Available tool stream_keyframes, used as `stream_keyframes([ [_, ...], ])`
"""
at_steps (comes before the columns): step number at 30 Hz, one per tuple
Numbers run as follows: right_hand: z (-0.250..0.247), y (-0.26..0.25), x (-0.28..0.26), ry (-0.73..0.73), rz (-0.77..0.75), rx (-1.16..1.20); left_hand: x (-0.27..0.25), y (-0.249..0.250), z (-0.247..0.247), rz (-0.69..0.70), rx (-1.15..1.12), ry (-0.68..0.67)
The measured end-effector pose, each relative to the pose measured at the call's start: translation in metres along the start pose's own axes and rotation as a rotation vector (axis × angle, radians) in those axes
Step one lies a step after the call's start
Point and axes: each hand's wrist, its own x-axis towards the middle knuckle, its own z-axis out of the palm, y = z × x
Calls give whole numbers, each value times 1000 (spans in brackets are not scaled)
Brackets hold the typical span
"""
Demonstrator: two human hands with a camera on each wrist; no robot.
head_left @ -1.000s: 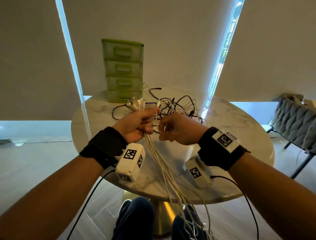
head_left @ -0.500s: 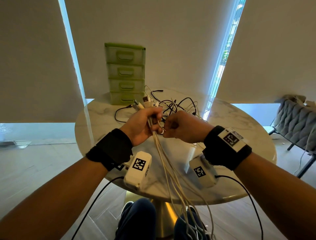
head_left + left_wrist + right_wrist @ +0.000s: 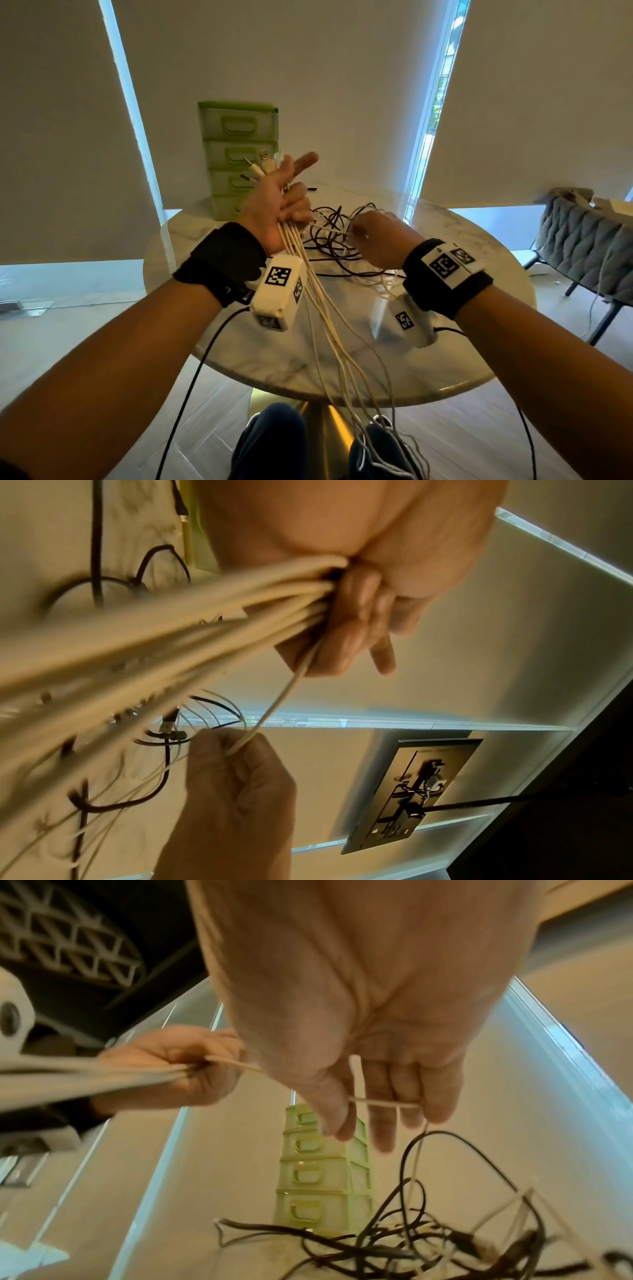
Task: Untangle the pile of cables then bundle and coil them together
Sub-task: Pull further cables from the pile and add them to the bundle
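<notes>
My left hand (image 3: 279, 202) is raised above the table and grips a bundle of white cables (image 3: 329, 308). Their plugs stick up past its fingers and the index finger points out straight. The loose ends hang over the table's near edge toward my legs. The same bundle (image 3: 205, 615) fills the left wrist view. My right hand (image 3: 373, 236) is lower and to the right, pinching one thin white cable (image 3: 380, 1103) that runs from the left hand's grip. A tangled pile of black and white cables (image 3: 335, 236) lies on the round marble table (image 3: 462, 359) between and behind the hands.
A green four-drawer plastic organiser (image 3: 239, 154) stands at the table's far left edge. A grey quilted chair (image 3: 589, 240) is off to the right. My knees (image 3: 270, 442) are under the table's near edge. Black wrist-camera leads (image 3: 191, 383) hang from both forearms.
The left hand has risen and its index finger has straightened. The right hand has moved right and down, away from the left, drawing a white cable out between them.
</notes>
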Motion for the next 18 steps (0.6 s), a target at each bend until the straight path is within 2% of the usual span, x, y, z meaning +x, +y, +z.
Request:
stream_keyframes([
  [2,-2,7,4,125,28,-52,1,1,-1,-8,16,-52],
  [4,-7,15,8,214,98,-93,3,0,-3,-3,7,-43],
  [6,-14,20,12,291,174,-18,3,-2,-6,2,10,17],
  [8,-18,22,14,357,177,167,5,-6,-8,-15,115,95],
  [10,-20,15,14,403,111,408,9,-13,-9,-53,293,169],
  [13,-30,-10,7,428,-67,684,17,-28,-7,-98,502,238],
  [16,-44,-30,0,405,-256,865,21,-34,3,-123,525,227],
  [18,-48,-34,-2,442,-331,902,19,-31,7,-151,509,182],
])
